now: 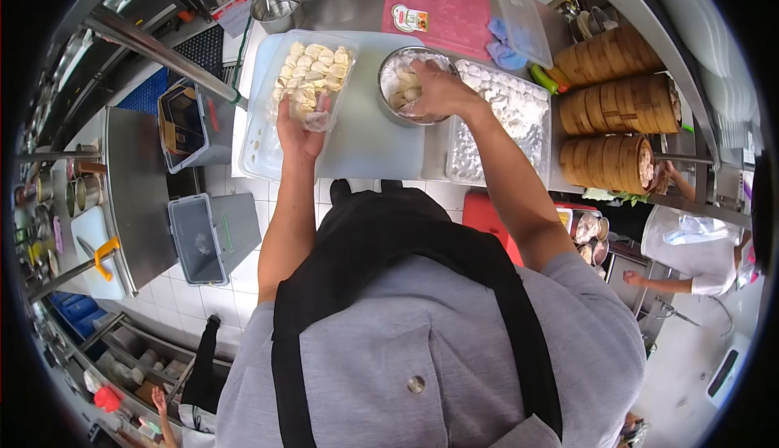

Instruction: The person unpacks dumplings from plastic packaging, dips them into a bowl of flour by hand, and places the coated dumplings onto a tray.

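Note:
Pale yellow dumplings (315, 66) lie in rows in a clear plastic tray (347, 83). At its near end, my left hand (303, 127) grips the tray from below, thumb and fingers spread around its sides. My right hand (438, 91) reaches into a round metal bowl (389, 113) containing white flour. Its fingers are curled around pale dumplings (403, 89) there; exactly how many is hidden. Right of the bowl stands a clear container (462, 178) of flour-dusted white pieces (507, 115). A whitish cutting board (373, 152) lies beneath the bowl.
A pink board (438, 2) lies at the back, beside a blue cloth (505, 46) and a clear lid (522, 22). Bamboo steamers (604, 164) are stacked on the right. A grey bin (199, 241) stands on the floor. Another person's arm (665, 284) shows at right.

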`<state>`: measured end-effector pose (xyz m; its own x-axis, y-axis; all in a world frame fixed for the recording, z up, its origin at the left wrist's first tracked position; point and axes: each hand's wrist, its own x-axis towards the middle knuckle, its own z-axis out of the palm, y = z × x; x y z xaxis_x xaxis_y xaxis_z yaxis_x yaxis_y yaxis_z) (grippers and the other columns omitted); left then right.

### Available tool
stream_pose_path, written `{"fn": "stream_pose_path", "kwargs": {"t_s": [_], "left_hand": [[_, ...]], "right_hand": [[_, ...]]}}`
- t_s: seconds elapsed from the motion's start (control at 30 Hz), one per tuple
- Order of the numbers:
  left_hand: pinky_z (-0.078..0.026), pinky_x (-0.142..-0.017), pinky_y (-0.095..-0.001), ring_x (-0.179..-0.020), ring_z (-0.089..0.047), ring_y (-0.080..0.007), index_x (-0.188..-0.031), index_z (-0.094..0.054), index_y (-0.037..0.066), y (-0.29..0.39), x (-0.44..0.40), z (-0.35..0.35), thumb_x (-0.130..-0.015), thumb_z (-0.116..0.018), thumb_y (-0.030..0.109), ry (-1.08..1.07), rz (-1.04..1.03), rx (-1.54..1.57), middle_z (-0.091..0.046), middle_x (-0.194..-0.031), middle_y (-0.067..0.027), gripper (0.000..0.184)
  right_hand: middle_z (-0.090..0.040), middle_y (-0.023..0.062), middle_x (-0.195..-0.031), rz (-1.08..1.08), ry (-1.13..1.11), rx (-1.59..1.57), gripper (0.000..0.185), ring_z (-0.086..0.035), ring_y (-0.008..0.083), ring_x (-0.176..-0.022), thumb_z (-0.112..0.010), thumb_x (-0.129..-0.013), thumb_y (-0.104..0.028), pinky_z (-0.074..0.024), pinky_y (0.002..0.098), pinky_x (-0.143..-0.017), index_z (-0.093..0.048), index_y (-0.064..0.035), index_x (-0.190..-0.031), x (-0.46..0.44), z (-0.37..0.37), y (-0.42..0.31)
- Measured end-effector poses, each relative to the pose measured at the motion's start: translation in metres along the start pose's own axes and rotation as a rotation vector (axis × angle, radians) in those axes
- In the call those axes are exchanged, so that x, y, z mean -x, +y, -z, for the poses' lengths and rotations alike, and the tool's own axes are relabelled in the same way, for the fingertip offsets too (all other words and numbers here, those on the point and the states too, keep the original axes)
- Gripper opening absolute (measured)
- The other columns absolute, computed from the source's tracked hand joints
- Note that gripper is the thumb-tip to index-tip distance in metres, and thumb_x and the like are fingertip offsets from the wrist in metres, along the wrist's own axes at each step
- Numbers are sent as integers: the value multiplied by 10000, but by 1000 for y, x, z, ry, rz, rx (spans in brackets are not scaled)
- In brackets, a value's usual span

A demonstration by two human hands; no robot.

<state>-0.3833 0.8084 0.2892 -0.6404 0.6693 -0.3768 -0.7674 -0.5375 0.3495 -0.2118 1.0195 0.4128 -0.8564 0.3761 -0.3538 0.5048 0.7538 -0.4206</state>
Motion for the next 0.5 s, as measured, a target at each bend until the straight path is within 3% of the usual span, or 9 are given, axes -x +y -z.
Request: {"fn": "stream_pose_path", "kwargs": {"t_s": [0.17, 0.23, 0.3, 0.33, 0.4, 0.5], "left_hand": [[-476, -954, -439, -1132, -540, -289, -1366, -436, 54, -2, 3, -4, -980, -427, 359, -12, -4, 1, -521, -1306, -120, 492], [-450, -996, -461, -1194, -510, -316, -1400, -393, 52, -1, 1, -3, -991, -385, 373, -44, -9, -12, -479, -1363, -147, 520], [-452, -994, -460, -1190, -513, -315, -1397, -396, 50, -1, 0, -2, -992, -383, 369, -61, -4, 4, -484, -1357, -147, 515], [-454, -992, -459, -1186, -516, -313, -1394, -399, 49, 0, 0, -1, -992, -382, 364, -75, -3, 21, -490, -1352, -147, 511], [-459, -986, -456, -1179, -521, -311, -1390, -404, 48, -1, -1, 0, -992, -381, 360, -49, -1, 11, -497, -1343, -147, 507], [-468, -974, -453, -1164, -529, -307, -1383, -412, 45, 0, -3, 1, -993, -378, 354, -17, 6, -5, -509, -1326, -147, 499]], "right_hand": [[-436, 274, -1301, -104, 89, 123, 817, -534, 414, -1152, -746, -708, -275, -473, 444, -964, -349, -68, -1392, -15, -33, -5], [-425, 255, -1317, -137, 135, 142, 763, -539, 399, -1155, -734, -725, -258, -486, 462, -947, -367, -97, -1375, -17, -41, -7], [-477, 237, -1282, -124, 332, 382, 684, -526, 384, -1181, -700, -768, -353, -471, 456, -956, -434, -69, -1331, -20, -45, -9], [-477, 237, -1282, -121, 330, 385, 684, -526, 384, -1181, -700, -768, -353, -471, 456, -956, -434, -69, -1331, -16, -37, -11], [-483, 236, -1294, 38, 36, 202, 659, -562, 392, -1127, -720, -723, -306, -493, 466, -931, -469, -62, -1281, -5, -13, -13], [-504, 238, -1277, -26, 48, 131, 669, -563, 402, -1122, -715, -717, -333, -485, 460, -938, -486, -57, -1282, -13, -3, 0]]}}
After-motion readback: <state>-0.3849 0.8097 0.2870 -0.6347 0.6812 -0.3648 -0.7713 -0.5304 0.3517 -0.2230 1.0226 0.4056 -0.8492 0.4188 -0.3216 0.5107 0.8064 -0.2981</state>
